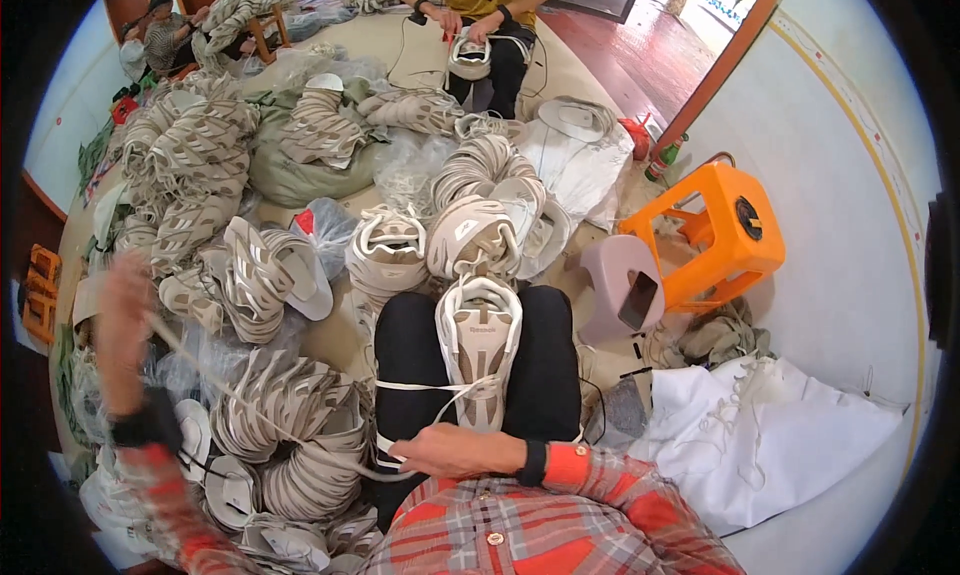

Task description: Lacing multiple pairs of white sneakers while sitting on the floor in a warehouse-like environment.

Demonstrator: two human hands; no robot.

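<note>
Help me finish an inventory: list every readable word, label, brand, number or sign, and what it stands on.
Shoe upper on the black trousers: small dark lettering, not copied; I don't reproduce printed words or brands.
Green bottle: any lettering too small to read.
Phone: nothing readable.
Wall: red marks, too small to read.

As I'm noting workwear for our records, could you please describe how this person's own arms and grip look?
The left sleeve and right sleeve are red, grey and white plaid; the right shows a pale button. Each wrist wears a dark band: left wristband, right wristband. The left grip, motion-blurred, and right grip appear ungloved.
</note>
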